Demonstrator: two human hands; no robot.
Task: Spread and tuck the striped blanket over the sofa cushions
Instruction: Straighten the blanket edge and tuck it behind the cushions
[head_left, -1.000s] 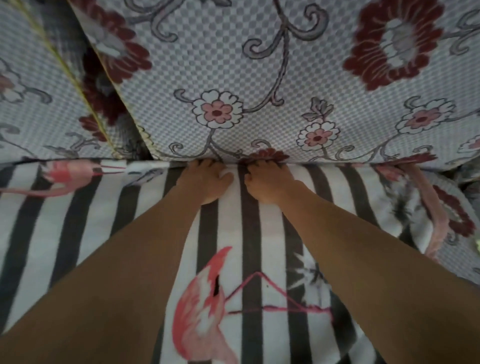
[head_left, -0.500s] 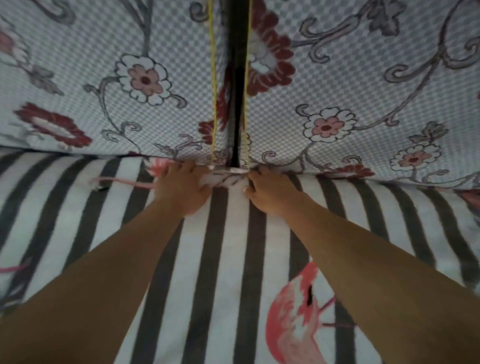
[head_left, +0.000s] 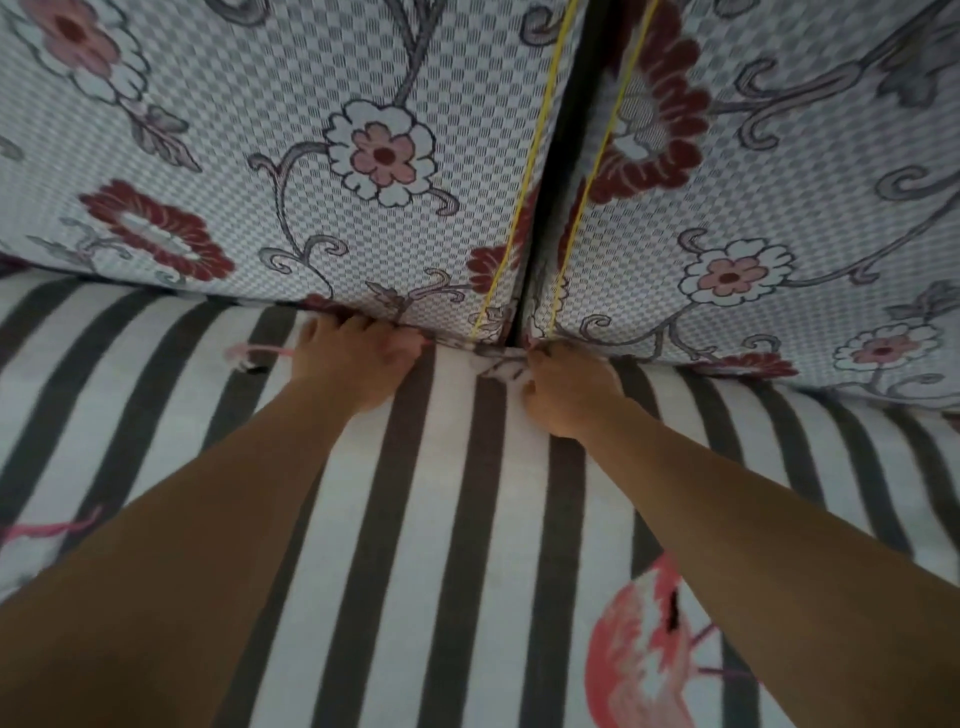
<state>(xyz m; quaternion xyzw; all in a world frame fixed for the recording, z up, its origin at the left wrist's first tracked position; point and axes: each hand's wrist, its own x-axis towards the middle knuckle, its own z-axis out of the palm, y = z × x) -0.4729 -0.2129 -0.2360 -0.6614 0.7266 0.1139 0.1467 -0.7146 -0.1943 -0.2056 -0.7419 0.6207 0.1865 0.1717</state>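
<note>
The striped blanket (head_left: 467, 519), white with dark grey stripes and pink flamingo prints, lies flat over the sofa seat. Its far edge runs under the floral back cushions. My left hand (head_left: 353, 358) presses on the blanket at that crease, its fingertips pushed under the left back cushion (head_left: 291, 156). To its right, my right hand (head_left: 566, 389) is curled on a bunched bit of blanket edge, just below the dark gap (head_left: 550, 208) between the two back cushions. The fingertips of both hands are hidden in the crease.
The right back cushion (head_left: 779, 182) has the same checked floral cover with yellow piping. The blanket reaches past the left, right and bottom borders of the view. A flamingo print (head_left: 639, 675) lies beside my right forearm.
I have shifted left along the sofa: the gap between the back cushions came from the far left to the middle, then slightly right. Both hands stay pressed at the crease, now nearer the gap.
</note>
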